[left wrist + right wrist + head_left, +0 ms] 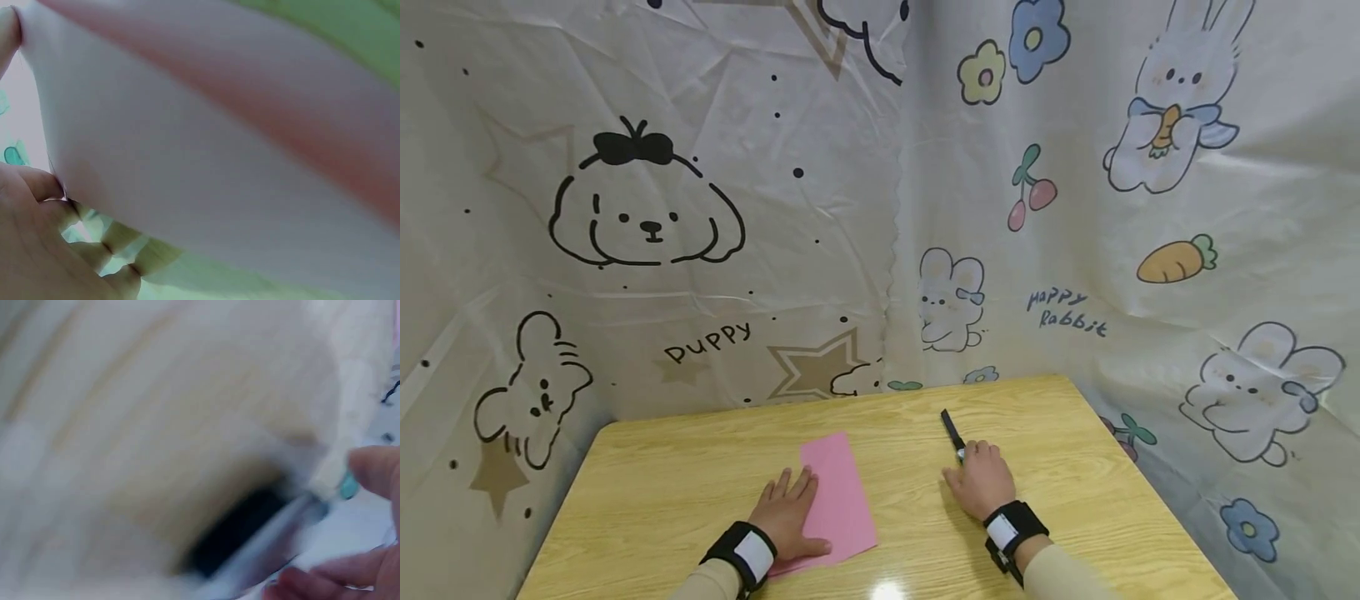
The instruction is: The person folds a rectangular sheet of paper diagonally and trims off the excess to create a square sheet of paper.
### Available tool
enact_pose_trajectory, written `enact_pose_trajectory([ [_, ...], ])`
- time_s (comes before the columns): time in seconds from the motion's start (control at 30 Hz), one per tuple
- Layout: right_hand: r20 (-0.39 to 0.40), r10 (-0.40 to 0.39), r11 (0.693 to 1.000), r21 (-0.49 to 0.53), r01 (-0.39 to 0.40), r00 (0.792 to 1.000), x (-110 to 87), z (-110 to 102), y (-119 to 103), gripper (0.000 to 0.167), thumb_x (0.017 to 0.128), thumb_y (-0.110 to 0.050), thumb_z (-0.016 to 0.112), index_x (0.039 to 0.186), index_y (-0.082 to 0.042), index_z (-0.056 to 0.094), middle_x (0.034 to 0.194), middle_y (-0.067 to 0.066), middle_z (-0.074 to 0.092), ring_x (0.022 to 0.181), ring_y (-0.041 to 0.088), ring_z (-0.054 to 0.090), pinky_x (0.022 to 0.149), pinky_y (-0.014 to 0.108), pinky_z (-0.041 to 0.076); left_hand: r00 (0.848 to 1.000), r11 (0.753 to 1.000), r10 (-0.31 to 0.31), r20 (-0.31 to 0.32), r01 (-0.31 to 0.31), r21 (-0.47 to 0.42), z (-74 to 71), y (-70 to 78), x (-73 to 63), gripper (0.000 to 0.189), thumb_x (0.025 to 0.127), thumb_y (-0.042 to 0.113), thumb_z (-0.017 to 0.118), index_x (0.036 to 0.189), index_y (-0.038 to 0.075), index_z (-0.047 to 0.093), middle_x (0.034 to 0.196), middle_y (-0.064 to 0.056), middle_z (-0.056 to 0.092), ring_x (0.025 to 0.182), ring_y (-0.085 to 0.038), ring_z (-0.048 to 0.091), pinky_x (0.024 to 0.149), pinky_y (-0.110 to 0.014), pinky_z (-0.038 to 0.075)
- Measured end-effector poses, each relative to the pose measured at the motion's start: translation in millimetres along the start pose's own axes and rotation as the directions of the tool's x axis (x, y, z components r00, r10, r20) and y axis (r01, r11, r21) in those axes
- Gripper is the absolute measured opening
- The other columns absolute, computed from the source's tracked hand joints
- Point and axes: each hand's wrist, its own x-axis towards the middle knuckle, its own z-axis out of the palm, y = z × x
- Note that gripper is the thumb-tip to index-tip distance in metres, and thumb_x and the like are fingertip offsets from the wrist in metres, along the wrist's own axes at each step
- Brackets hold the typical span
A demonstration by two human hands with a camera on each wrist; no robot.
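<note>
A pink sheet of paper (844, 500) lies on the table, and my left hand (786, 515) rests on its left part with the fingers spread. In the left wrist view the paper (169, 144) looks pale and blurred, filling much of the picture beside the fingers. To the right, my right hand (981, 483) is at the near end of a black-strapped wristwatch (952, 430), its thumb apart from the fingers. The right wrist view shows the watch (240, 531) as a blurred dark band near the fingertips. The hand covers the watch's near part.
The light wooden table (692, 500) ends at a printed cloth (820, 267) that hangs behind it and along both sides. Bare wood lies between the paper and the watch. Each wrist wears a black strap.
</note>
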Motion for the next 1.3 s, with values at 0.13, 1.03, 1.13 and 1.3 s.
enact_pose_trajectory([
  [0.13, -0.002, -0.281, 0.959, 0.037, 0.281, 0.960, -5.0, 9.3, -59.5, 0.062, 0.094, -0.044, 0.059, 0.131, 0.005, 0.054, 0.131, 0.024, 0.054, 0.124, 0.037, 0.050, 0.103, 0.047, 0.040, 0.999, 1.000, 0.005, -0.044, -0.005, 0.008, 2.3, -3.4, -2.7, 0.110, 0.067, 0.072, 0.071, 0.149, 0.005, 0.038, 0.157, -0.017, 0.027, 0.139, -0.053, 0.020, 0.106, -0.069, 0.018],
  [1.03, 0.400, -0.463, 0.883, 0.131, 0.450, 0.791, -9.6, 32.7, -102.0, 0.073, 0.100, -0.057, 0.035, 0.154, -0.007, 0.027, 0.159, 0.014, 0.020, 0.146, 0.032, 0.019, 0.114, 0.044, 0.026, 0.997, 0.997, 0.056, 0.050, -0.053, -0.054, -5.2, -4.2, -20.1, 0.101, 0.069, 0.057, 0.080, 0.145, 0.001, 0.043, 0.153, -0.022, 0.031, 0.139, -0.049, 0.023, 0.108, -0.065, 0.022],
  [1.13, 0.420, -0.427, 0.904, 0.169, 0.393, 0.801, -8.8, 27.4, -82.3, 0.077, 0.098, -0.058, 0.040, 0.154, -0.006, 0.027, 0.159, 0.016, 0.020, 0.145, 0.035, 0.019, 0.114, 0.046, 0.025, 0.997, 0.997, 0.051, 0.056, -0.048, -0.058, -6.9, -2.9, -21.2, 0.101, 0.069, 0.057, 0.080, 0.145, 0.001, 0.043, 0.153, -0.022, 0.031, 0.140, -0.049, 0.023, 0.109, -0.064, 0.021],
  [1.3, 0.397, -0.394, 0.919, 0.188, 0.347, 0.829, -8.5, 17.7, -53.5, 0.075, 0.096, -0.053, 0.048, 0.151, -0.003, 0.033, 0.156, 0.019, 0.026, 0.143, 0.038, 0.025, 0.113, 0.047, 0.026, 0.998, 0.996, 0.060, 0.037, -0.057, -0.065, -6.3, -4.8, -21.7, 0.101, 0.069, 0.056, 0.081, 0.145, 0.001, 0.043, 0.153, -0.023, 0.032, 0.139, -0.049, 0.024, 0.109, -0.064, 0.021],
])
